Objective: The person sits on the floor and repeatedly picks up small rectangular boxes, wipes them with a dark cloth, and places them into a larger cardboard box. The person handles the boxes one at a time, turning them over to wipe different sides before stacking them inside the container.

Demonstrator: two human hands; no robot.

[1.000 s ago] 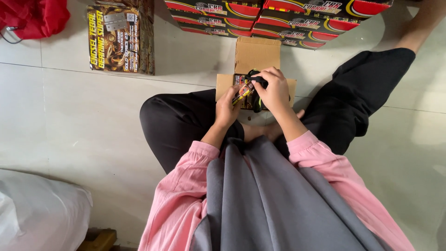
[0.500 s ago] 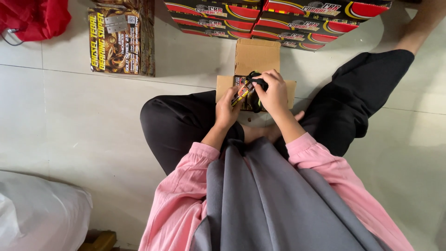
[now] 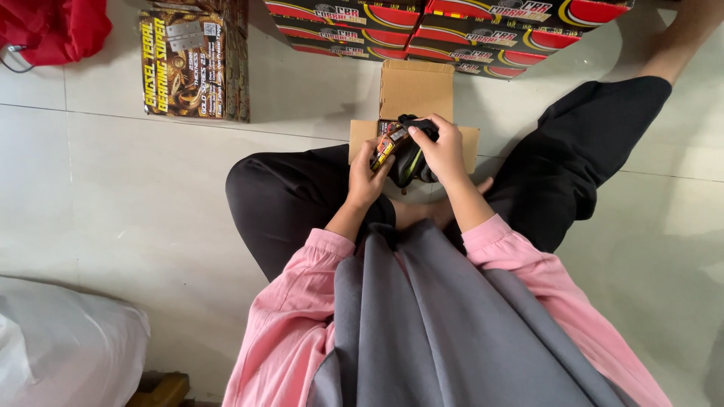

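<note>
Person sits cross-legged on tile floor [image 3: 136,196]; left hand [image 3: 366,177] grips a small red-black pack [image 3: 386,145], right hand [image 3: 445,147] clenched round a dark bundle [image 3: 411,162], both held over the open carton [image 3: 413,90] between the knees. Pack looks light and stiff, best pinched by its long edges; bundle looks soft, floppy, needs a full wrap grip

The pale tiled floor [image 3: 113,196] carries an open cardboard box [image 3: 415,90] just beyond the hands, red-and-black cartons [image 3: 452,26] stacked farther out, and a dark printed box [image 3: 192,64] far to their left.
</note>
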